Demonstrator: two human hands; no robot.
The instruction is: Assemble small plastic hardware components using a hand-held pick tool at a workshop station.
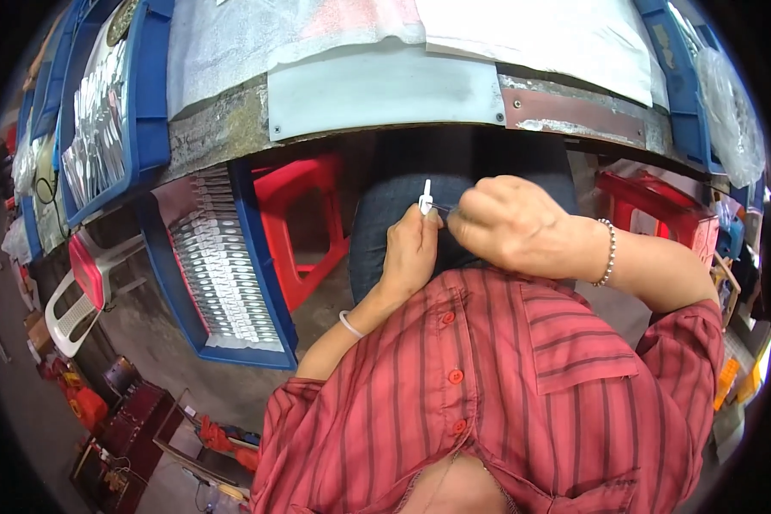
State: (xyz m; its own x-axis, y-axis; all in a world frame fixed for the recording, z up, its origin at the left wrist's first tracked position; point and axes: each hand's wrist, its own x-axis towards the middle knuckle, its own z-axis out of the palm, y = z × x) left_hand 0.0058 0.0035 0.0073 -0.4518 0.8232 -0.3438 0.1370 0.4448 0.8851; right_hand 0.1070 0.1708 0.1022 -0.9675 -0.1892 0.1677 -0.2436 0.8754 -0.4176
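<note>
White plastic piece (426,196): upright, poking above left fingertips, over the lap below the workbench edge (385,90).
Left hand (409,253): fingers closed, pinching the piece's base.
Thin dark tool (444,208): tip touching the piece's right side.
Right hand (510,224): fist-like, gripping the tool.

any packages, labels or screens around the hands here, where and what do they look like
No labels, signs or screens show.
Clear plastic bag: far right in a blue bin, crinkled, see-through.
Silvery packets: blue tray, upper left, shiny.
Rows of small white pieces: blue tray on floor, left of left hand.
</note>
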